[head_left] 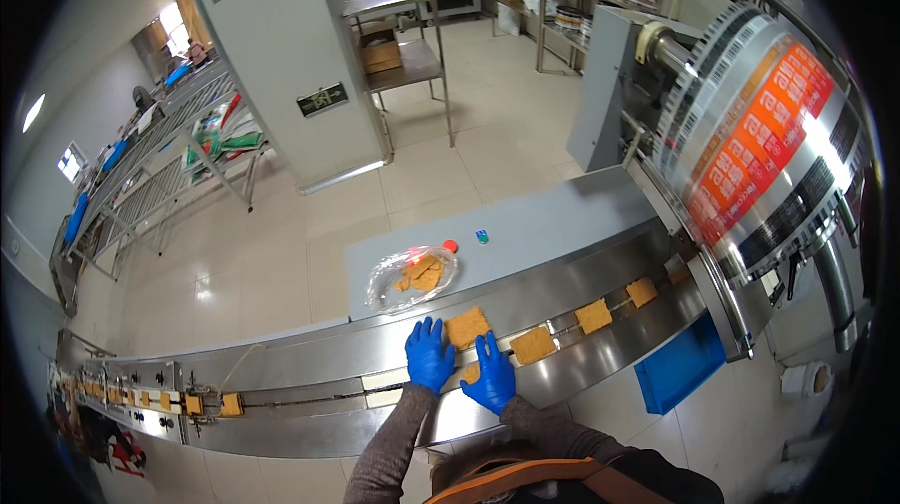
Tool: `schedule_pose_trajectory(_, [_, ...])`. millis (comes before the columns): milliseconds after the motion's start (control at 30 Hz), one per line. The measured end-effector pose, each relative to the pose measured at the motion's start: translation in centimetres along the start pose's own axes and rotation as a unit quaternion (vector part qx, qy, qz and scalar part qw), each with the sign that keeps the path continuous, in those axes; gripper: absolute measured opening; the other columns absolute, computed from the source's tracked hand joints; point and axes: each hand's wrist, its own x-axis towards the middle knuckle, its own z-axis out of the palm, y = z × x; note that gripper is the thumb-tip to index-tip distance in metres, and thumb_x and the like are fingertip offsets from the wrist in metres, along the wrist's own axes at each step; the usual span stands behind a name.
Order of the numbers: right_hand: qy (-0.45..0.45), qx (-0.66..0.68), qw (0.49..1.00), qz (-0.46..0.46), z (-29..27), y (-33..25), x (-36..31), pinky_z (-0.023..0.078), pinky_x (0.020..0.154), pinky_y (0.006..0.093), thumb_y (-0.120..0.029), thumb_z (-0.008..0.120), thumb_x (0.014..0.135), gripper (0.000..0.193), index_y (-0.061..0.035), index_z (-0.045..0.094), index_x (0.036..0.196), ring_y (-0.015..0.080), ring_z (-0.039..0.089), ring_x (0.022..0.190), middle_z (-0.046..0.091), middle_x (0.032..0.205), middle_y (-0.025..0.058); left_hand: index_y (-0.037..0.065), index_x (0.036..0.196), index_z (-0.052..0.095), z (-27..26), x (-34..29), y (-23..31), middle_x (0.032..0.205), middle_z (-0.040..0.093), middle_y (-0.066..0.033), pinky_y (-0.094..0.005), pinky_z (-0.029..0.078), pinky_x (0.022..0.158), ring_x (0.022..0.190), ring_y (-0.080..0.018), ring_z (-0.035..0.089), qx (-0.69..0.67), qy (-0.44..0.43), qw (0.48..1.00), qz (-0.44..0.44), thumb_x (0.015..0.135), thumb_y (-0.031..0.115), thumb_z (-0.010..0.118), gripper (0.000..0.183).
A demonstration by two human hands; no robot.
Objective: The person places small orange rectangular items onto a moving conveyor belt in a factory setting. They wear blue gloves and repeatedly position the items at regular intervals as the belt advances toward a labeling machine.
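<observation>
Blue gloves cover both of my hands over a metal conveyor channel. My left hand (429, 356) lies with fingers stretched forward, its right side beside a square golden-brown cracker-like piece (467, 325). My right hand (491, 376) is just to the right, index finger extended toward that piece's lower edge, thumb apart. A smaller bit of another piece (471, 373) shows between that thumb and finger, mostly hidden by the glove. Further right on the channel lie more squares, the nearest one (532, 345) close to my right fingertips. Neither hand visibly grips anything.
Behind the channel, a clear plastic bag (380, 290) of broken pieces rests on a grey ledge (553, 213), near a red round item (450, 246). A large printed film roll (759, 143) stands at right, above a blue tray (682, 368). More squares (231, 404) line the left channel.
</observation>
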Motion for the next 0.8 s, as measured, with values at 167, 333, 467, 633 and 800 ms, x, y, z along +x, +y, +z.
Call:
schedule_pose_trajectory(167, [0.034,-0.040,0.998,0.019,-2.6,4.6,0.5,0.047,0.089,0.0499,-0.034,0.078,0.067,0.099,-0.0013,0.028,0.146,0.0440,0.054,0.107,0.022,0.152,0.0264,0.006,0.145,0.029,3.5,5.2,3.5,0.149,0.032,-0.0214,-0.0595,0.031,0.105,0.135,-0.0460,0.031,0.129,-0.166,0.978,-0.005,0.064,0.042,0.083,0.104])
schedule_pose_trajectory(333, [0.051,-0.112,0.992,0.027,-2.7,6.4,2.6,0.049,0.084,0.0483,-0.029,0.078,0.063,0.093,-0.0007,0.037,0.142,0.0410,0.057,0.098,0.029,0.151,0.0240,0.006,0.138,0.036,6.4,7.0,2.9,0.114,0.060,-0.0156,-0.0496,0.046,0.080,0.104,-0.0354,0.058,0.102,-0.219,0.969,-0.044,0.063,0.030,0.083,0.092])
schedule_pose_trajectory(467, [0.004,-0.112,0.991,0.073,-2.4,9.2,3.8,0.050,0.082,0.0480,-0.029,0.078,0.063,0.097,-0.0017,0.033,0.144,0.0410,0.057,0.097,0.023,0.152,0.0255,0.007,0.133,0.042,7.0,6.6,2.6,0.104,0.061,-0.0140,-0.0466,0.047,0.075,0.095,-0.0312,0.061,0.160,-0.194,0.968,-0.019,0.066,0.026,0.080,0.079])
schedule_pose_trajectory(633, [0.093,-0.037,0.994,-0.037,-7.5,14.4,2.8,0.047,0.090,0.0495,-0.035,0.080,0.067,0.093,-0.0020,0.036,0.142,0.0417,0.055,0.109,0.031,0.147,0.0271,0.011,0.127,0.046,6.5,4.6,2.8,0.100,0.062,-0.0135,-0.0480,0.050,0.071,0.090,-0.0334,0.062,0.140,-0.187,0.972,0.027,0.065,0.036,0.080,0.074])
schedule_pose_trajectory(800, [0.260,-0.151,0.948,0.106,-13.3,25.3,2.5,0.049,0.085,0.0479,-0.021,0.074,0.075,0.068,0.0051,0.046,0.130,0.0436,0.058,0.101,0.058,0.115,0.0279,0.009,0.120,0.052,8.6,1.3,7.3,0.093,0.063,-0.0129,-0.0461,0.046,0.065,0.080,-0.0314,0.062,0.076,-0.133,0.982,0.107,0.064,0.040,0.079,0.069])
